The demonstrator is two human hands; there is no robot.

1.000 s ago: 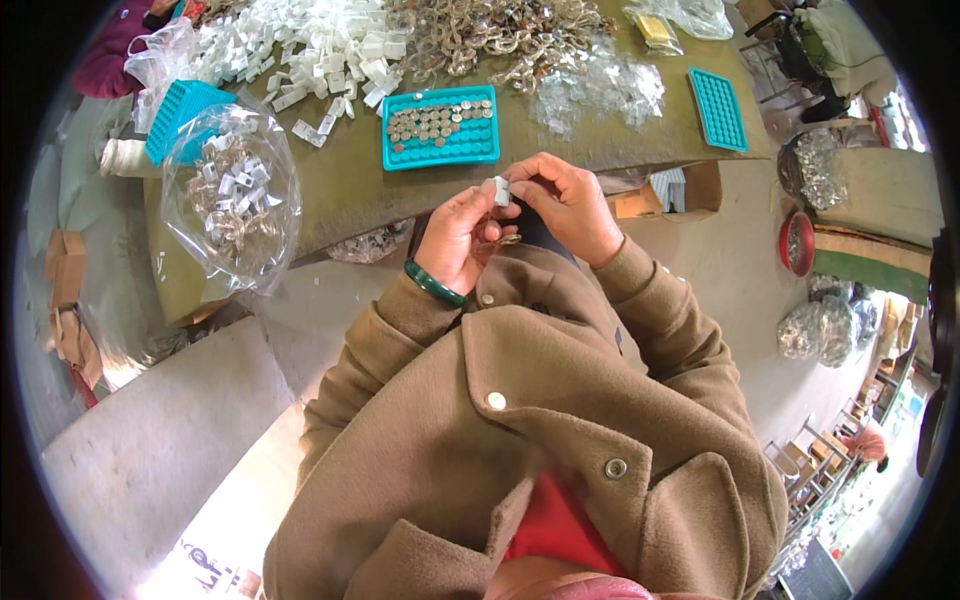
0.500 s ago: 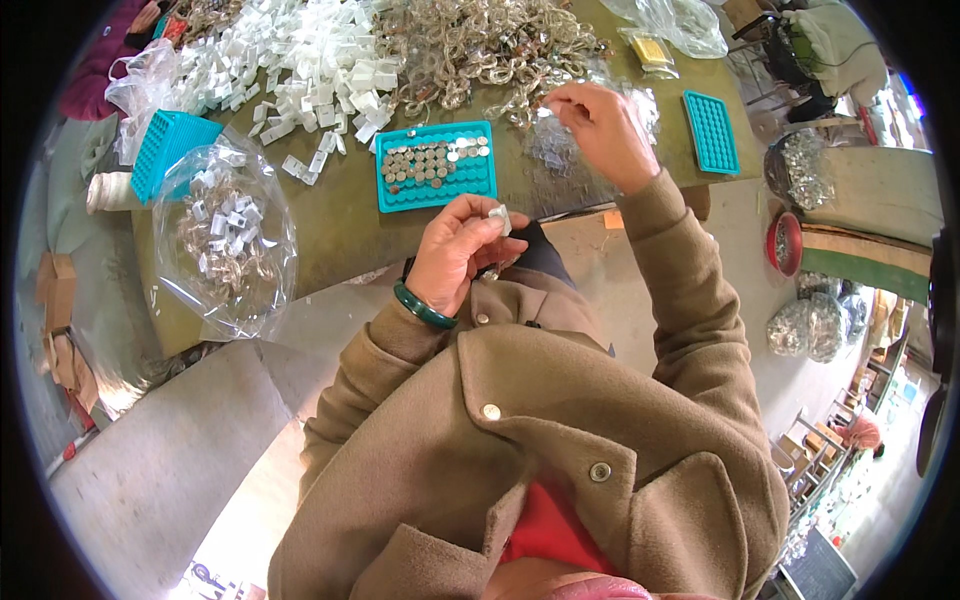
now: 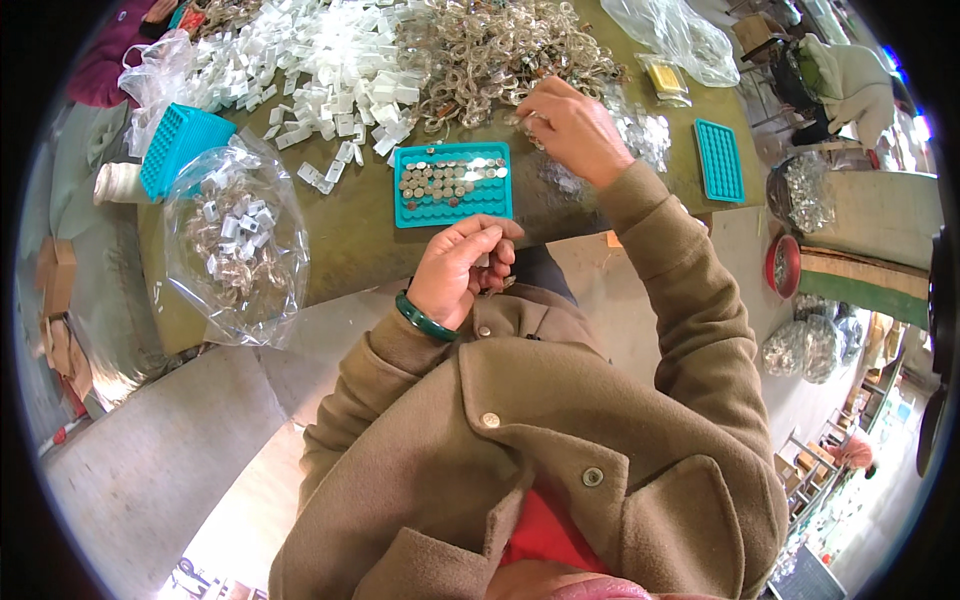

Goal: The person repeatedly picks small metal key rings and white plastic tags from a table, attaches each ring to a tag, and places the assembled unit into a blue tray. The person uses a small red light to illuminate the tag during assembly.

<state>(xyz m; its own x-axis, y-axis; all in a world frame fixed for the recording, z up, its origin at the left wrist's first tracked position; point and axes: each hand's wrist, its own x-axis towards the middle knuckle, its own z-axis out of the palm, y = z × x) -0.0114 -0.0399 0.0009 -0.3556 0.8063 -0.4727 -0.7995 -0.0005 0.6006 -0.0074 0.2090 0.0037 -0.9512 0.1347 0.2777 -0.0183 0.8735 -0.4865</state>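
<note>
Coil Handling

Coils (image 3: 500, 60) are heaped beyond the tray (image 3: 490, 209); judged light, springy, slippery; best gripped across the strands; the right hand (image 3: 578, 130) is curled at their near edge, its pinch indeterminable; a pale piece (image 3: 484, 260) is pinched by the left hand (image 3: 452, 268).

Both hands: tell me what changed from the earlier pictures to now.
The right hand let go of the white piece and moved forward, away from the left hand, to the near edge of the clear coils. The left hand kept the piece, now mostly hidden by its fingers. The blue tray of discs and the clear bag stayed put.
</note>
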